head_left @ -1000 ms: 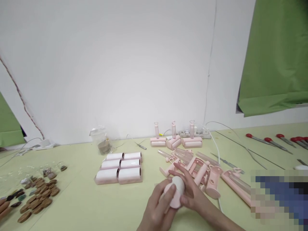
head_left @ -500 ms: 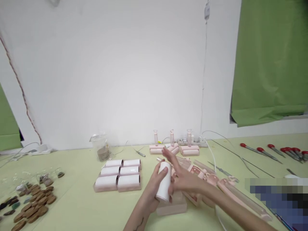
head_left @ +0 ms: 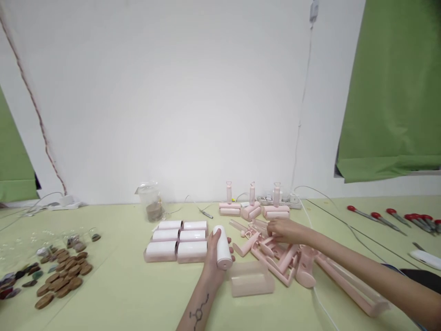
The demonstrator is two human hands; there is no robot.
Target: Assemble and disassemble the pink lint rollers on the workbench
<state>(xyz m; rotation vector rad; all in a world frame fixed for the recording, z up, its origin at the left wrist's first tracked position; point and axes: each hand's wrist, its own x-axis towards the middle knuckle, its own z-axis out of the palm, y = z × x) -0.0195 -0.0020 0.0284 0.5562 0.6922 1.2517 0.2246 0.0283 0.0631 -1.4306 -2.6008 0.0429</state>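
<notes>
My left hand (head_left: pixel 214 253) is wrapped round a white lint-roller refill (head_left: pixel 223 246), tilted with its pink capped end toward me. Out to the right, my right hand (head_left: pixel 284 230) reaches into a pile of pink plastic lint-roller parts (head_left: pixel 275 257). Its fingers are bent down at a translucent pink piece (head_left: pixel 261 226); what they pinch, if anything, is hidden. In front of the pile lies a translucent pink cover (head_left: pixel 251 279). To the left, several white rolls (head_left: pixel 192 250) rest in pink trays in two columns.
Three pink roller sets (head_left: pixel 230 208) stand by the wall near a power strip (head_left: pixel 265 201). At left are a plastic tub (head_left: pixel 151 204), wooden discs (head_left: pixel 64 276) and stones (head_left: pixel 32 271). Red-handled tools (head_left: pixel 389 221) lie right. A white cable (head_left: pixel 322 305) crosses the table.
My right hand has left the white refill and moved right to the pile of pink parts. The left hand keeps the refill, now tilted with its capped end showing. The view has shifted slightly.
</notes>
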